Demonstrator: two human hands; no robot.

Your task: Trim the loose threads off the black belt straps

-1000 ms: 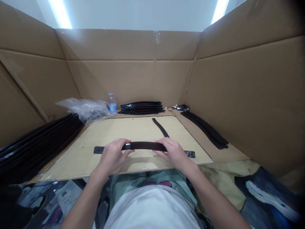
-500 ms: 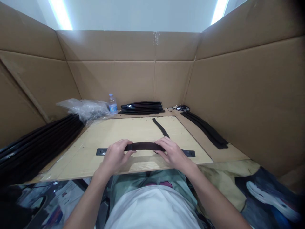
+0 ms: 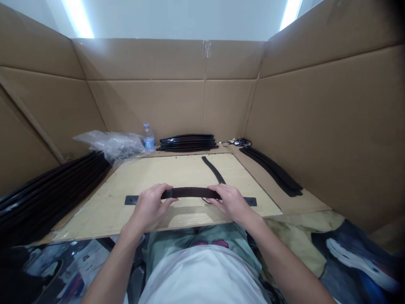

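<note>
A dark strap handle (image 3: pixel 193 192) with flat, holed black ends bows upward above the pale board (image 3: pixel 171 171). My left hand (image 3: pixel 153 200) pinches it left of its middle, thumb below and fingers on top. On the other side, my right hand (image 3: pixel 230 202) grips it the same way. The handle's two ends stick out past my hands, near the board. Behind my right hand lies a loose black strip (image 3: pixel 213 170), its near end hidden by the hand. A thin dark loop shows under the handle beside my right thumb.
Stacks of black strips lie at the left (image 3: pixel 63 185), the back (image 3: pixel 188 142) and the right (image 3: pixel 272 171). A clear plastic bag (image 3: pixel 115 145) and a water bottle (image 3: pixel 148 138) are at the back left. Small dark items (image 3: pixel 242 142) sit back right. Cardboard walls (image 3: pixel 145 101) enclose three sides.
The handle has shifted slightly left. My left hand has moved a little left along with it, and my hands are slightly farther apart. Both still grip it.
</note>
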